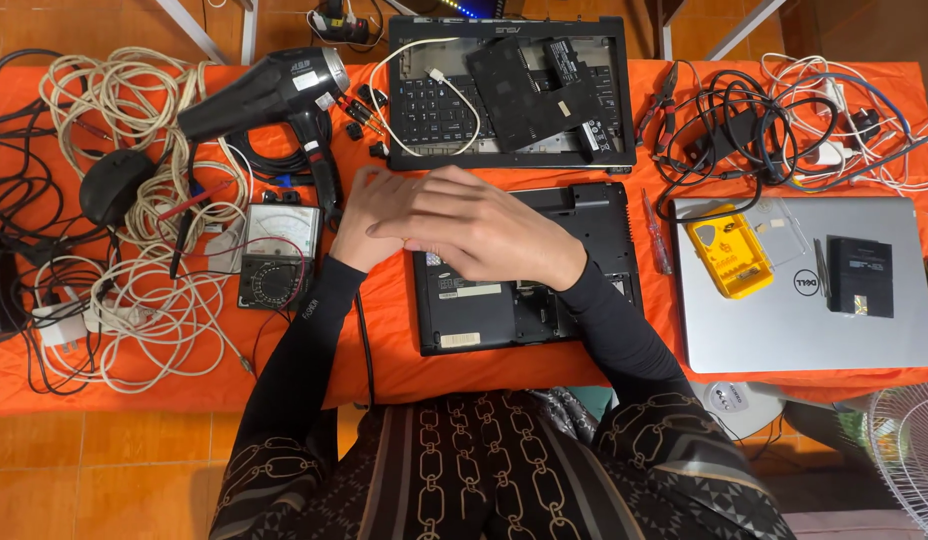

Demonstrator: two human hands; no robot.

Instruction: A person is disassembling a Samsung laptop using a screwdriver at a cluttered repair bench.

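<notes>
**Hands crossed over an upturned black laptop**

Head view: the right hand (484, 232) lies across the left hand (369, 215), both above the top left corner of a black laptop (529, 285) that sits bottom-up on the orange table (384, 340). The right hand's fingers are loosely stretched and grasp nothing; whether the left hand grips anything cannot be told, since it is partly covered. Just left of the hands stand an analogue multimeter (277, 255) and a black hair dryer (274, 95). A silver laptop (809, 320) carrying a yellow bit case (726, 250) lies to the right.
</notes>
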